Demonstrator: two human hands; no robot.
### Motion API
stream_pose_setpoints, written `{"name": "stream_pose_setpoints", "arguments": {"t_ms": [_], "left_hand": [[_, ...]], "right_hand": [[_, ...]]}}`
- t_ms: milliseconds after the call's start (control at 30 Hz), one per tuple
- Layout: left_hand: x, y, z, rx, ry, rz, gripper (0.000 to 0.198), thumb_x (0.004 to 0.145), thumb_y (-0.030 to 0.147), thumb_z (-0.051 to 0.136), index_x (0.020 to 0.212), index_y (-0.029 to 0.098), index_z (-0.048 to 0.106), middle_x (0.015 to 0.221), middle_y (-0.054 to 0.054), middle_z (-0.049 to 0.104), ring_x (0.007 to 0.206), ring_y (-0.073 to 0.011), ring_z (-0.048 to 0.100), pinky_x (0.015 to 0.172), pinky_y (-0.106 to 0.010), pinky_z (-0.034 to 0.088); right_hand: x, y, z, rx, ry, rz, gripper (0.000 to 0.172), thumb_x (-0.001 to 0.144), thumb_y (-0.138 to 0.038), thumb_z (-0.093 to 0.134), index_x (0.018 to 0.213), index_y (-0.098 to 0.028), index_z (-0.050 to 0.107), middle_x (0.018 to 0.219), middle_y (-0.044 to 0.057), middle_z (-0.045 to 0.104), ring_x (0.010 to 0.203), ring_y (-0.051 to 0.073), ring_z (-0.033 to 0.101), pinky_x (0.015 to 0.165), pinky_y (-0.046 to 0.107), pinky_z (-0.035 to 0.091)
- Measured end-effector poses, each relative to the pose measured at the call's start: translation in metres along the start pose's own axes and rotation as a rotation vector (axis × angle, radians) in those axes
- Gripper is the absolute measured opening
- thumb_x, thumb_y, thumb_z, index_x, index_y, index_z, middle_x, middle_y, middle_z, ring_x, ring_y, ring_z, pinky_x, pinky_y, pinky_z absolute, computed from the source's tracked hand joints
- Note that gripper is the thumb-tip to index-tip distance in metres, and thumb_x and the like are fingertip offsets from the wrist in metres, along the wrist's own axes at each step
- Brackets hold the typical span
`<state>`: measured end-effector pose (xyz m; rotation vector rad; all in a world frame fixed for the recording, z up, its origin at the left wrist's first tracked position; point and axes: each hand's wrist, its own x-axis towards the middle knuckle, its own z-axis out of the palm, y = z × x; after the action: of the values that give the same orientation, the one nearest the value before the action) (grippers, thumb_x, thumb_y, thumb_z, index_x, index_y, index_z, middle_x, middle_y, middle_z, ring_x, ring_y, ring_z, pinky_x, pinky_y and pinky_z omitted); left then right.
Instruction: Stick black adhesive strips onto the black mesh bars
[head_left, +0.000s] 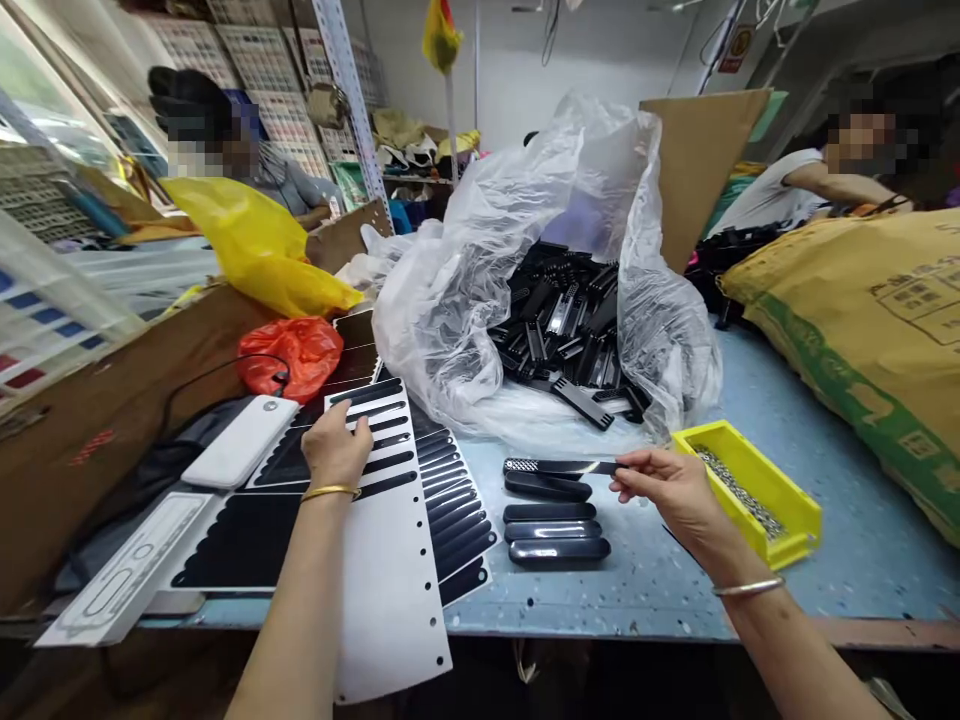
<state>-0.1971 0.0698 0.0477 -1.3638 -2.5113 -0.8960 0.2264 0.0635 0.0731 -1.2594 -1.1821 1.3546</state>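
Observation:
My left hand (335, 445) rests closed on a white backing sheet (382, 560) of long black sticker strips, fingertips at a strip near its top. My right hand (664, 487) pinches the end of a long black strip-like piece (559, 466) held just above the table. Below that piece lies a row of several black oblong parts (555, 530) on the blue table (862, 540). More sticker sheets (240, 540) lie under and left of the white one.
A big clear plastic bag (450, 300) of black comb-like parts sits behind. A yellow tray (757, 490) of small metal pieces stands right of my hand. A white power bank (240, 442), red bag (296, 352), yellow sack (862, 340) and two other people surround the table.

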Motion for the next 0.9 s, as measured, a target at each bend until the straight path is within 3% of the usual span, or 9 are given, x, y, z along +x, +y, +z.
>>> {"name": "stream_pose_setpoints", "arguments": {"t_ms": [67,133,200,300,367,567,767,900], "left_hand": [[-0.014,0.023,-0.001,-0.143,0.036,0.029,0.036,0.078,0.029,0.057,0.106,0.012,0.071,0.088,-0.011,0.073,0.082,-0.0264,0.067,0.08,-0.034,0.048],[-0.032,0.051,0.002,-0.382,-0.049,0.1,0.025,0.076,0.03,0.06,0.09,0.015,0.073,0.074,-0.006,0.071,0.068,-0.0202,0.065,0.071,-0.03,0.048],[-0.049,0.077,0.009,-0.685,-0.301,0.132,0.016,0.072,0.028,0.064,0.079,0.016,0.074,0.065,-0.003,0.068,0.057,-0.0163,0.062,0.059,-0.026,0.047],[-0.072,0.103,0.028,-0.936,-0.785,-0.022,0.016,0.062,0.018,0.067,0.077,0.015,0.073,0.054,-0.001,0.064,0.041,-0.0138,0.058,0.043,-0.023,0.043],[-0.082,0.109,0.04,-0.989,-0.935,-0.123,0.021,0.059,0.013,0.067,0.079,0.013,0.071,0.052,0.0,0.063,0.038,-0.0133,0.058,0.037,-0.02,0.039],[-0.096,0.103,0.059,-1.072,-1.003,-0.204,0.025,0.062,0.015,0.065,0.085,0.011,0.07,0.055,-0.001,0.064,0.043,-0.0137,0.064,0.034,-0.015,0.036],[-0.097,0.102,0.064,-1.127,-1.009,-0.187,0.026,0.058,0.011,0.069,0.084,0.013,0.073,0.054,0.001,0.063,0.043,-0.0121,0.062,0.042,-0.018,0.044],[-0.097,0.102,0.065,-1.098,-1.018,-0.171,0.025,0.058,0.011,0.069,0.082,0.014,0.075,0.054,0.0,0.063,0.043,-0.0124,0.061,0.042,-0.019,0.044]], "right_hand": [[0.003,0.005,-0.002,0.055,0.01,0.024,0.033,0.052,-0.033,0.09,0.071,-0.015,0.071,0.058,0.006,0.07,0.05,0.016,0.064,0.047,0.026,0.051],[0.007,0.01,0.002,0.116,0.025,0.046,0.033,0.05,-0.032,0.091,0.071,-0.014,0.071,0.056,0.005,0.069,0.05,0.015,0.063,0.045,0.023,0.049],[0.011,0.014,0.009,0.15,0.019,0.072,0.034,0.049,-0.031,0.091,0.07,-0.014,0.072,0.054,0.005,0.067,0.049,0.015,0.062,0.043,0.022,0.046],[0.017,0.02,0.021,0.147,-0.004,0.093,0.033,0.049,-0.031,0.091,0.069,-0.013,0.071,0.051,0.004,0.066,0.046,0.014,0.06,0.041,0.021,0.043],[0.021,0.023,0.027,0.132,-0.005,0.08,0.032,0.05,-0.032,0.09,0.068,-0.014,0.071,0.05,0.004,0.065,0.044,0.014,0.057,0.039,0.022,0.041],[0.028,0.03,0.031,0.106,-0.002,0.077,0.03,0.053,-0.031,0.089,0.069,-0.014,0.071,0.05,0.003,0.064,0.045,0.014,0.059,0.038,0.021,0.042],[0.031,0.034,0.031,0.085,-0.004,0.082,0.031,0.052,-0.033,0.089,0.069,-0.014,0.071,0.054,0.004,0.066,0.047,0.015,0.061,0.037,0.022,0.043],[0.033,0.034,0.033,0.083,-0.01,0.096,0.031,0.053,-0.032,0.089,0.07,-0.014,0.071,0.054,0.004,0.066,0.047,0.015,0.061,0.037,0.021,0.043]]}}
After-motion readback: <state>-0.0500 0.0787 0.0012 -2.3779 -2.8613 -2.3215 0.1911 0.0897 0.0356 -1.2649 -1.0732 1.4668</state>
